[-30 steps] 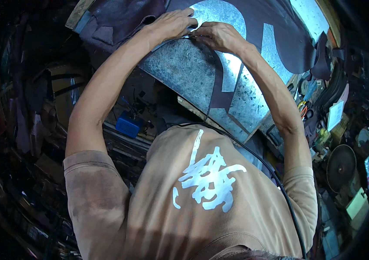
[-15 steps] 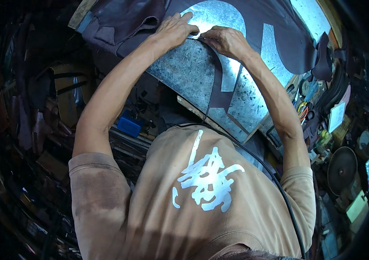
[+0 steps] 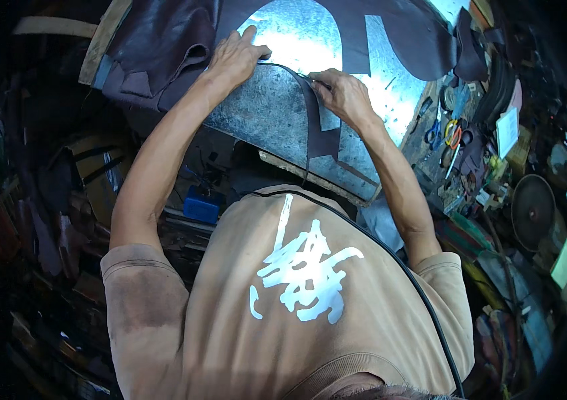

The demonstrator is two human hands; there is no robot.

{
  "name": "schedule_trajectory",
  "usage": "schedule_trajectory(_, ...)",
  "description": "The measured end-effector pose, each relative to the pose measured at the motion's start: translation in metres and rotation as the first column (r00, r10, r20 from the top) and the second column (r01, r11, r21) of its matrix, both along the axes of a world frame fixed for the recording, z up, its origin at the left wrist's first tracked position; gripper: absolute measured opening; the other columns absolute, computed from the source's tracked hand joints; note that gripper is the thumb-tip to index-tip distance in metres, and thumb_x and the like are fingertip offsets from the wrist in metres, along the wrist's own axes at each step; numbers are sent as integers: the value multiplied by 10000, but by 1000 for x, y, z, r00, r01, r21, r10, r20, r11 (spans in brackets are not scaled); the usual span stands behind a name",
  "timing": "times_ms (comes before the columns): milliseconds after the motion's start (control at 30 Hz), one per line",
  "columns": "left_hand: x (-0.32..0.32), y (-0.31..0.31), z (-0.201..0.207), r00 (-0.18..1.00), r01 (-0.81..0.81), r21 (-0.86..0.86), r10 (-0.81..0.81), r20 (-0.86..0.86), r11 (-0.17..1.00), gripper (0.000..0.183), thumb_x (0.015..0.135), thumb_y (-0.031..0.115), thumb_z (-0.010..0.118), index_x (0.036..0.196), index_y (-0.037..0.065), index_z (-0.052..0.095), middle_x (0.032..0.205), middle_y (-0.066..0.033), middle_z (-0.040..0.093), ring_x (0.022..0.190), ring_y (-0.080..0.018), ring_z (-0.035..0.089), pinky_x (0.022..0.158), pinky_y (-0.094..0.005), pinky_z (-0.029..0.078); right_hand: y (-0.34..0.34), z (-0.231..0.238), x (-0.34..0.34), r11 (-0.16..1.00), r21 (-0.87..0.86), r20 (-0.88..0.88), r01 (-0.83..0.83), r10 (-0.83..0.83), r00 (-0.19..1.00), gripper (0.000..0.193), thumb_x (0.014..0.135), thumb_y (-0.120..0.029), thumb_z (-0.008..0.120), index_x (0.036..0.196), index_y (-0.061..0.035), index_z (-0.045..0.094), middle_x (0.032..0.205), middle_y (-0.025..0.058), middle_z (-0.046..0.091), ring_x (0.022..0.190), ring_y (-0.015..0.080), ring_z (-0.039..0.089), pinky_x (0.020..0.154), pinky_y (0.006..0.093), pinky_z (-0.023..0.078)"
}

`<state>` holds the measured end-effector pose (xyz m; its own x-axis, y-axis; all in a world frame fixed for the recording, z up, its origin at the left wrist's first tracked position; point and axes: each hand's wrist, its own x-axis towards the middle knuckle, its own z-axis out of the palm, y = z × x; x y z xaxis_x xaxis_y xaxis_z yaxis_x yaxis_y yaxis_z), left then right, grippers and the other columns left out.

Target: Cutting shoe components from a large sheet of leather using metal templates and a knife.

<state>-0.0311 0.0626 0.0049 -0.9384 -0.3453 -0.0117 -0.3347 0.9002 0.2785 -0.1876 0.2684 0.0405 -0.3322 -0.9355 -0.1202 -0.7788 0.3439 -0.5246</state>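
Observation:
My left hand (image 3: 233,59) lies with fingers spread at the edge of a bright, round-topped metal-grey area (image 3: 293,30), which is bordered by dark brown leather (image 3: 355,47). I cannot tell whether this area is a template or bare worktop. To its right, my right hand (image 3: 343,97) is closed in a pinch; a small shiny tip shows at the fingers, but what it holds is too small to name. From between the hands a narrow dark leather strip (image 3: 313,110) curves down over the speckled metal worktop (image 3: 263,100) toward its near edge.
Folded dark leather (image 3: 157,47) hangs over the worktop's left side, beside a wooden beam (image 3: 105,40). Blue-handled scissors (image 3: 434,135) and other tools crowd the right. Below the worktop sits a blue box (image 3: 202,204); a black cable (image 3: 390,250) crosses my shirt.
My right hand has drawn away from the left, along the curved edge toward me, widening the gap between them. The whole view has shifted, so the worktop appears further left.

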Motion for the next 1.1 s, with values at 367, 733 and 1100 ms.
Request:
schedule_trajectory(367, -37, 74, 20, 982, 173, 51, -176, 70, 984, 417, 723, 374, 768, 1050, 141, 659, 1209, -171, 516, 1023, -368, 536, 812, -476, 487, 14, -11, 15, 995, -17, -55, 99, -100, 993, 217, 865, -193, 611, 1033, -94, 706, 994, 120, 687, 855, 335, 660, 758, 424, 528)
schedule_trajectory(733, -36, 69, 17, 977, 194, 69, -199, 76, 979, 392, 745, 383, 763, 1045, 153, 660, 1229, -141, 501, 1063, -349, 507, 841, -481, 482, 52, 3, 58, 917, -51, -23, 395, -396, 918, 191, 849, -159, 616, 987, -63, 706, 953, 138, 685, 830, 353, 658, 726, 431, 528)
schedule_trajectory(1100, -39, 67, 11, 968, 231, 25, -232, 91, 973, 428, 763, 415, 737, 1075, 132, 660, 1201, -148, 513, 1059, -363, 523, 823, -490, 499, 92, 0, 115, 813, -90, 15, 575, -576, 817, 182, 831, -129, 619, 965, -8, 644, 931, 189, 647, 860, 412, 620, 745, 465, 508)
